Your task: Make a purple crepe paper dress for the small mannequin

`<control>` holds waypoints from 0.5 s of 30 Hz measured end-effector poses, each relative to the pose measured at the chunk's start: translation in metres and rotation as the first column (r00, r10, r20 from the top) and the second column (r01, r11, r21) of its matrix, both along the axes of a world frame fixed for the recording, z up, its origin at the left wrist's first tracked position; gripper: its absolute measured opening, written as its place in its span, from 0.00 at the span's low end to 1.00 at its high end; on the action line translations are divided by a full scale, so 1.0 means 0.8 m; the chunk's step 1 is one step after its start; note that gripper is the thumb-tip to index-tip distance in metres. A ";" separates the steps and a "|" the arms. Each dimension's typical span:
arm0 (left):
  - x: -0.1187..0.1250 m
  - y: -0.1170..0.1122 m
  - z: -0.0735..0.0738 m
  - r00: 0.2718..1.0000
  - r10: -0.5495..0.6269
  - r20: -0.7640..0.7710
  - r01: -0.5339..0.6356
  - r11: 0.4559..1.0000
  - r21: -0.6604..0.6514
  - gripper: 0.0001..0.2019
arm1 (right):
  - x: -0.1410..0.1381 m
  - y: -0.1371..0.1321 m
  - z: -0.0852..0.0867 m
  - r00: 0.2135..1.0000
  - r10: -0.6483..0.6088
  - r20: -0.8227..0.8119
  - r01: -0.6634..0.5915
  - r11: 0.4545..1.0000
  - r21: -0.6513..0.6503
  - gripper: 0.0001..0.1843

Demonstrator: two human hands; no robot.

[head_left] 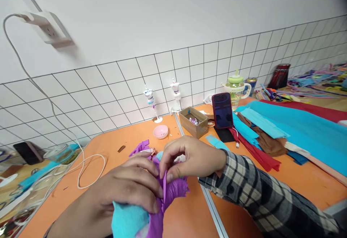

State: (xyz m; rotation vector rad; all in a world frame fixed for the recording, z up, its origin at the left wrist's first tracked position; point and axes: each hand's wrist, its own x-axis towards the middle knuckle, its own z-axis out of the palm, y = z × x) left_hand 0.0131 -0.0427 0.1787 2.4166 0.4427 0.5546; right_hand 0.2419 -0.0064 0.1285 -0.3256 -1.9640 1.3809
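My left hand is closed around a bundle of crepe paper, low in the middle of the view. Turquoise crepe paper bulges out under its palm. Purple crepe paper wraps over the bundle and sticks out to the right with a ragged end. From the right, my right hand pinches a raised fold of the purple paper between thumb and fingers. More purple paper shows beyond the left fingers. What lies inside the bundle is mostly hidden.
Past my hands are a pink bowl, a cardboard box, two small white dress-form figures, and a propped phone. Crepe sheets cover the right side. A white cable loops at left; a cup stands behind.
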 end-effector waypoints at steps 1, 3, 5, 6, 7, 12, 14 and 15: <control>-0.002 -0.004 0.001 1.000 0.018 -0.026 -0.016 0.999 0.052 0.09 | 0.001 -0.001 0.002 1.000 0.004 0.019 -0.004 0.999 0.034 0.04; -0.007 -0.007 0.000 0.996 0.071 -0.060 -0.061 0.986 0.153 0.08 | 0.002 -0.001 0.003 0.999 -0.003 0.046 0.000 0.997 0.074 0.04; -0.009 -0.007 -0.001 0.989 0.118 -0.086 -0.095 0.968 0.232 0.08 | 0.002 0.000 0.001 0.998 -0.025 0.062 0.020 0.997 0.081 0.05; -0.010 -0.006 -0.001 0.987 0.125 -0.103 -0.095 0.962 0.257 0.08 | 0.001 0.000 0.000 0.997 -0.032 0.066 0.028 0.997 0.073 0.06; -0.010 -0.006 -0.001 0.985 0.121 -0.120 -0.084 0.959 0.271 0.08 | 0.000 0.000 -0.001 0.997 -0.034 0.067 0.030 0.998 0.059 0.06; -0.003 -0.005 -0.001 0.982 0.048 -0.182 0.000 0.967 0.254 0.09 | -0.001 -0.005 0.000 0.996 -0.045 0.071 0.047 0.999 -0.028 0.09; 0.001 -0.006 -0.001 0.982 0.032 -0.187 0.016 0.967 0.253 0.09 | -0.001 -0.007 0.001 0.995 -0.040 0.088 0.045 0.998 -0.053 0.09; 0.003 -0.007 -0.001 0.982 0.016 -0.187 0.032 0.967 0.252 0.09 | 0.000 -0.007 0.001 0.994 -0.024 0.102 0.031 0.997 -0.067 0.10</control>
